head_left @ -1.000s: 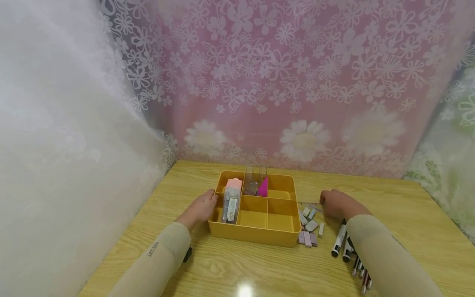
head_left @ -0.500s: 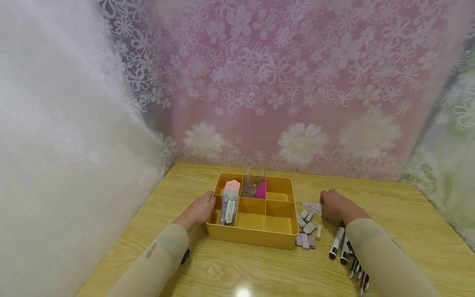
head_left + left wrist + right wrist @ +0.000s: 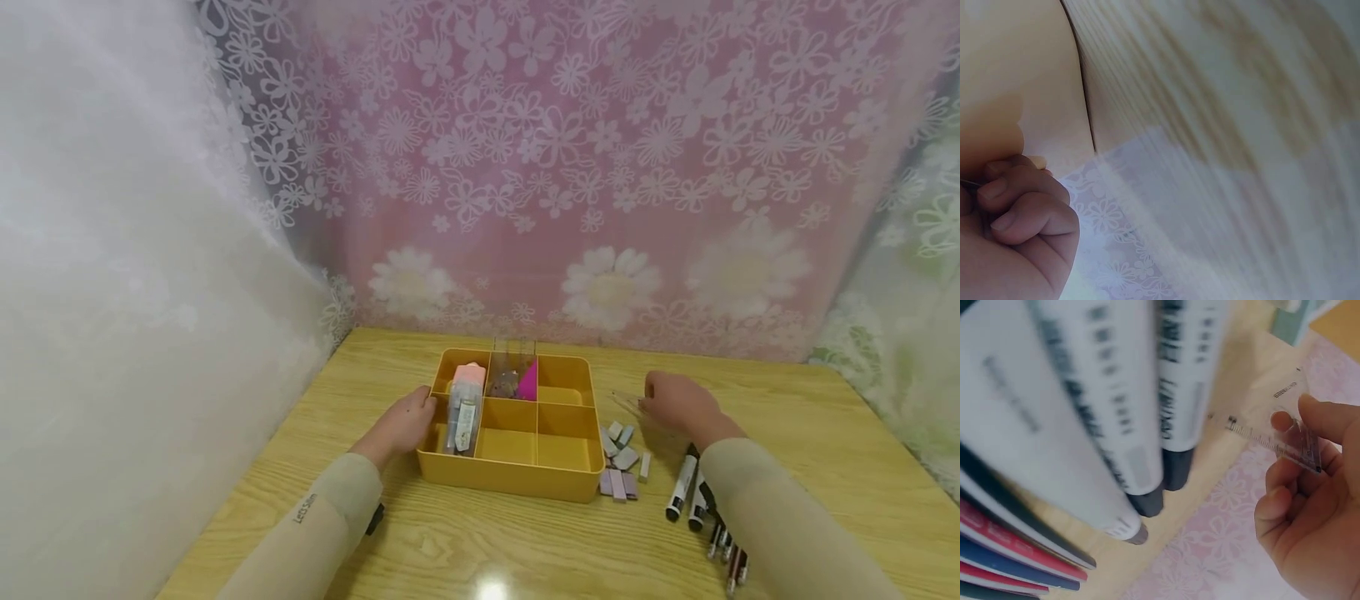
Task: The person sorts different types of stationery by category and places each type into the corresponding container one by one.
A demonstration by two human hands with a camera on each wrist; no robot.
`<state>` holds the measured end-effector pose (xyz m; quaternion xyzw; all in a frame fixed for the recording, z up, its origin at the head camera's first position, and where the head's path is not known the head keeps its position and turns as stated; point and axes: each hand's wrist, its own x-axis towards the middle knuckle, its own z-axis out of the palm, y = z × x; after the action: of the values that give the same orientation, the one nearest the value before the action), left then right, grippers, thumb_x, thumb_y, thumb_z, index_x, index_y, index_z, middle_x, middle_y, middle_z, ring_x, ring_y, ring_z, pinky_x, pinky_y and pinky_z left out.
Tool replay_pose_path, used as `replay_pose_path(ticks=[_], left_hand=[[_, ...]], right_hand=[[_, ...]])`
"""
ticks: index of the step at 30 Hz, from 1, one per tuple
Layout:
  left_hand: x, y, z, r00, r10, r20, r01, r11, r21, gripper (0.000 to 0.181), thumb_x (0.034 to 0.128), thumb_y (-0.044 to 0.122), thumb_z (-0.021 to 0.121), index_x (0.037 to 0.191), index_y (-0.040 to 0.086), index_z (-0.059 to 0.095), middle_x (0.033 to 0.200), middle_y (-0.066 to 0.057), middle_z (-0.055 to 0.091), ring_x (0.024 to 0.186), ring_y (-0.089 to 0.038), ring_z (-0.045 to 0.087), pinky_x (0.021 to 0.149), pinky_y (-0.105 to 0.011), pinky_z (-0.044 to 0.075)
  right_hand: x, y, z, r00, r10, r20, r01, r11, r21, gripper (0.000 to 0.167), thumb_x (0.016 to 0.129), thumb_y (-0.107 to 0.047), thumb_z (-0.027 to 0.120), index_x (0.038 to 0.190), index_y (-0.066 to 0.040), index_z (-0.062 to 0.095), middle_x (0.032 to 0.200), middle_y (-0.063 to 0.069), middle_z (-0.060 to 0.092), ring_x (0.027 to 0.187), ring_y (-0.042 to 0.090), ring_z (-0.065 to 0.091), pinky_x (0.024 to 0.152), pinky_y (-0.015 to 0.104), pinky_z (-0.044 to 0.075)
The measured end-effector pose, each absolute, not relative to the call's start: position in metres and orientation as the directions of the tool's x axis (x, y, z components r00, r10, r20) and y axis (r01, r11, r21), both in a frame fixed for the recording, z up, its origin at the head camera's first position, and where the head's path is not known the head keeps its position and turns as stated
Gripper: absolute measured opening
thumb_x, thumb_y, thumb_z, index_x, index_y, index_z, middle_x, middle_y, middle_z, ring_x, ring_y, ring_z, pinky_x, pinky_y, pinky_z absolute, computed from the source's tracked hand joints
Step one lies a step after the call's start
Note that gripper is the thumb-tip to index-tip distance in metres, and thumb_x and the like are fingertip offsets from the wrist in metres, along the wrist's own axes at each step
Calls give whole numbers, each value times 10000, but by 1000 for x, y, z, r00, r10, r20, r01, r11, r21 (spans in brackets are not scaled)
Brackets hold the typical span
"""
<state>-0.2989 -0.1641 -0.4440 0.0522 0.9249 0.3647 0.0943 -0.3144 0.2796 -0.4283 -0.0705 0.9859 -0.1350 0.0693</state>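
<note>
My left hand (image 3: 407, 419) grips the left rim of a yellow six-compartment organizer box (image 3: 510, 482); in the left wrist view its fingers (image 3: 1038, 215) curl over the wall's edge. To the right of the box, my right hand (image 3: 682, 404) pinches a clear set square (image 3: 1263, 436) between thumb and fingers. Seen from the head, the set square (image 3: 627, 400) is nearly edge-on, just beyond a cluster of small pastel eraser-like blocks (image 3: 626, 458). The box holds a pink-capped clear pouch-like item (image 3: 468, 408) at left, plus a magenta piece (image 3: 528, 383) and clear rulers in the back middle.
White markers with black caps (image 3: 681, 485) lie below my right hand, and several pencils (image 3: 731, 560) lie partly under the right sleeve. The wooden table (image 3: 450, 550) ends at a pink floral curtain (image 3: 480, 208) behind and pale sheets on both sides.
My right hand has raised the set square off the table and turned it from flat to nearly edge-on. The left hand stays on the box rim.
</note>
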Motion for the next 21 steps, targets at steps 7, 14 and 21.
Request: replay_pose_path(ticks=[7,14,21], left_hand=[[-299,-163,-445,-975,156,-157,-1,707,707,512,1115,353,275,1502,45,407,1481,-136,503,1369,-319,461,1140,-551,321],[-299,-164,-445,-973,162,-163,-4,698,716,520,1113,362,272,1507,50,404,1486,-132,499,1380,-321,449,1146,-553,310],[-298,-164,-444,-974,177,-140,30,716,697,509,1118,344,276,1501,35,405,1473,-149,507,1371,-335,459,1135,-556,327]], right_hand=[[-318,280,-413,-986,-163,-41,-136,917,-376,290,1027,-159,544,1252,18,585,1049,183,646,817,273,629,674,467,521],[-318,272,-400,-986,-154,60,-164,872,-460,242,1014,-163,535,1177,-2,611,1032,156,686,811,264,638,636,407,511],[-317,257,-382,-985,-125,119,-171,800,-575,413,1028,-206,555,1373,-17,431,1090,166,604,754,266,587,631,389,494]])
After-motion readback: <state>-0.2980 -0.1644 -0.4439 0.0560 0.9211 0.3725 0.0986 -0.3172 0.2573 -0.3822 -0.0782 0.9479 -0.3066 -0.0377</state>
